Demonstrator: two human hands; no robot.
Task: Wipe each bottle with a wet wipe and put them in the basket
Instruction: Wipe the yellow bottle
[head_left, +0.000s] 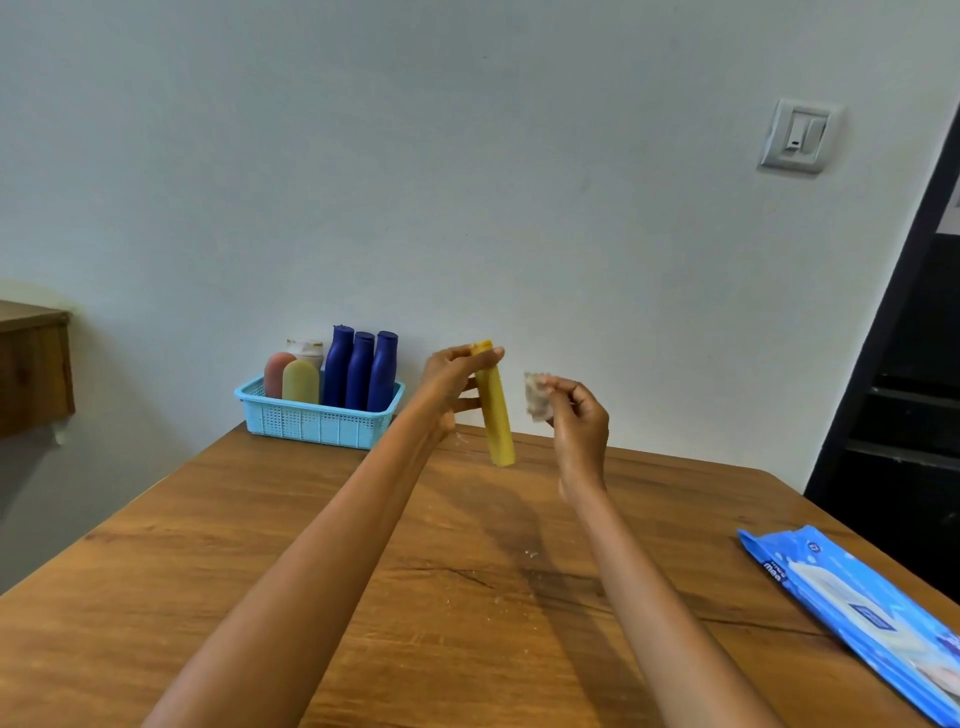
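Six bottles (358, 371) upright in basket (317, 421), left hand (449, 382) holding yellow tube (496, 415)

A slim yellow plastic tube bottle (497, 415) contrasts with the crumpled greyish-white wet wipe (537, 396), which looks smudged brown. At the far left corner of the brown wood-grain table (260, 545), the light-blue perforated plastic basket (317, 420) has a grid of small slots and holds three dark-blue bottles (360, 370), a pink one (276, 373), an olive-yellow one (301, 382) and a white one (306, 350). Along the right edge, the bright blue wet-wipe pack (857, 613) carries white print and a pale label.
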